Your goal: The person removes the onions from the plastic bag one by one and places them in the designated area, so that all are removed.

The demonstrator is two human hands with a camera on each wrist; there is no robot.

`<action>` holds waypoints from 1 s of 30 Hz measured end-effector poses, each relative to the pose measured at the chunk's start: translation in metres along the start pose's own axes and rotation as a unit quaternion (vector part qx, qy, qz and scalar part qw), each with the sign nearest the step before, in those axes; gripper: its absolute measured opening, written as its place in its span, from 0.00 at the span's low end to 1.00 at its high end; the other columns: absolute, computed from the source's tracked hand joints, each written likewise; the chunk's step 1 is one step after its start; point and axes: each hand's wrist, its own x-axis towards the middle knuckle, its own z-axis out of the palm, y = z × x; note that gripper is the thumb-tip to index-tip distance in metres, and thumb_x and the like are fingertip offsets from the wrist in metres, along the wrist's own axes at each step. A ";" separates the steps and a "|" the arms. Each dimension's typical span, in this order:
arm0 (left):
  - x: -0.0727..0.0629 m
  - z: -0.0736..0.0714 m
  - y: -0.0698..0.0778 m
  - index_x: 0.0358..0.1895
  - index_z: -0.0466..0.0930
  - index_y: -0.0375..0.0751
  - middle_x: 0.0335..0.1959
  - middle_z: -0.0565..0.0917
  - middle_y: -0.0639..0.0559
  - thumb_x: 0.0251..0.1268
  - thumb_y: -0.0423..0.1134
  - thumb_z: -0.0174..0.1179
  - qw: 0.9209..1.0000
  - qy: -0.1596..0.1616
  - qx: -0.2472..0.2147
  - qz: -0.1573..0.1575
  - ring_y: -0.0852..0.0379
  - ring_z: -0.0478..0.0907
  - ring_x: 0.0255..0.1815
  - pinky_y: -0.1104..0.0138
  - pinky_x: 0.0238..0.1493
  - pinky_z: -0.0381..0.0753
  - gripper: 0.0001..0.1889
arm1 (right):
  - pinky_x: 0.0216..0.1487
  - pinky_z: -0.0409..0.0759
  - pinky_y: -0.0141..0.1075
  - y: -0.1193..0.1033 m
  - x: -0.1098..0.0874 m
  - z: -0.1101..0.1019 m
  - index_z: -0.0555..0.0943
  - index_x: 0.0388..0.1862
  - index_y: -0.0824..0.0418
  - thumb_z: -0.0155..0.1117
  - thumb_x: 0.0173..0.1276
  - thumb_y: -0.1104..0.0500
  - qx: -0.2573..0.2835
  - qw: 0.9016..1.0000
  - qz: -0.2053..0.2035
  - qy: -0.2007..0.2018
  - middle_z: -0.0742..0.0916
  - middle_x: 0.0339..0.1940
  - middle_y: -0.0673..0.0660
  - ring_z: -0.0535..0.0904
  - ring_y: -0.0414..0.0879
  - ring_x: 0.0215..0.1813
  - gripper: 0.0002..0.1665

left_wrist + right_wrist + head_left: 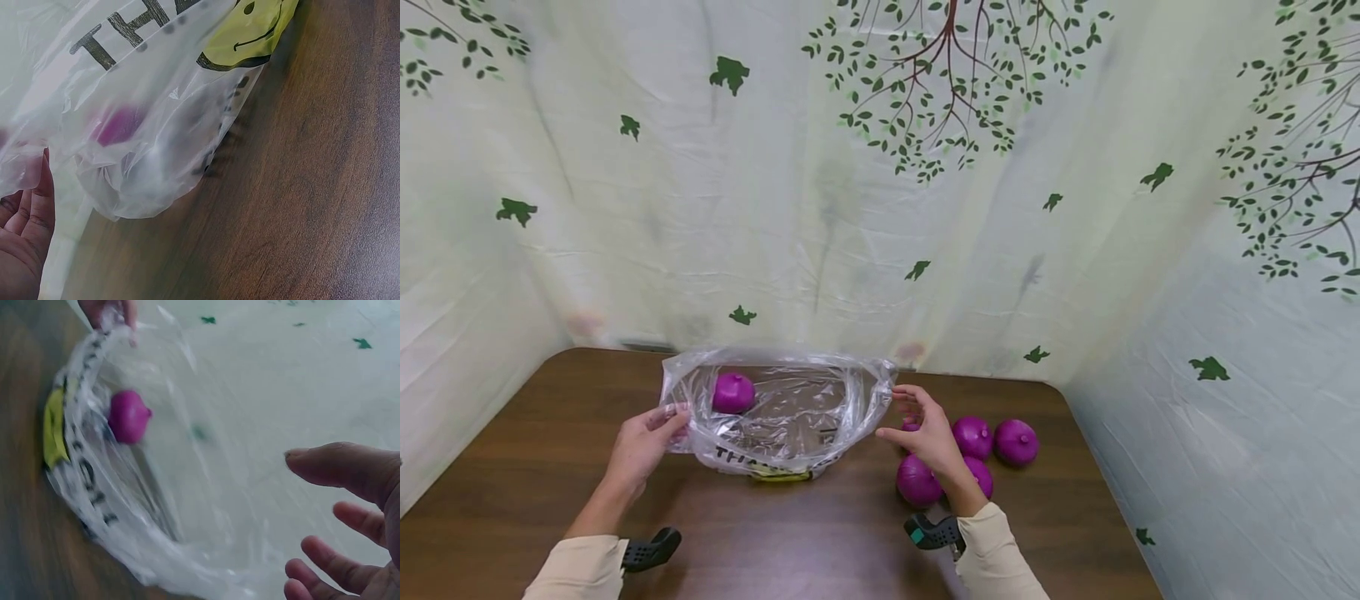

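Note:
A clear plastic bag [775,446] with black lettering and a yellow smiley print [250,34] stands with its mouth spread on the table. Inside it, toward the left, lies one purple onion [733,393], also visible through the opening in the right wrist view. My left hand [643,446] pinches the bag's left edge between thumb and fingers. Just off the right rim is my right hand [928,433], its thumb and fingers spread and holding nothing. Several more purple onions [1017,442] sit on the table around and beyond the right hand, which partly hides some of them.
The brown wooden table [805,550] has its back edge just behind the bag. A pale curtain [820,208] printed with leaves and branches surrounds the table at the back and sides. A black band [651,550] is worn on each wrist.

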 end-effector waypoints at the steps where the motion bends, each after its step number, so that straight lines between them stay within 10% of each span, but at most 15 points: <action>1: 0.000 0.001 0.000 0.60 0.67 0.19 0.28 0.81 0.64 0.72 0.46 0.54 1.000 0.000 -0.005 0.003 0.69 0.77 0.30 0.76 0.35 0.76 0.29 | 0.57 0.70 0.54 0.000 0.002 0.004 0.72 0.60 0.67 0.75 0.51 0.70 0.006 1.000 -0.004 -0.003 0.79 0.57 0.64 0.74 0.57 0.57 0.36; 30: 0.002 0.000 -0.005 0.60 0.68 0.19 0.29 0.81 0.61 0.72 0.48 0.54 1.000 -0.006 0.000 -0.010 0.68 0.77 0.30 0.75 0.35 0.76 0.30 | 0.55 0.72 0.54 -0.026 0.033 0.068 0.73 0.55 0.73 0.72 0.51 0.73 0.033 0.999 -0.024 -0.026 0.79 0.53 0.70 0.74 0.65 0.55 0.31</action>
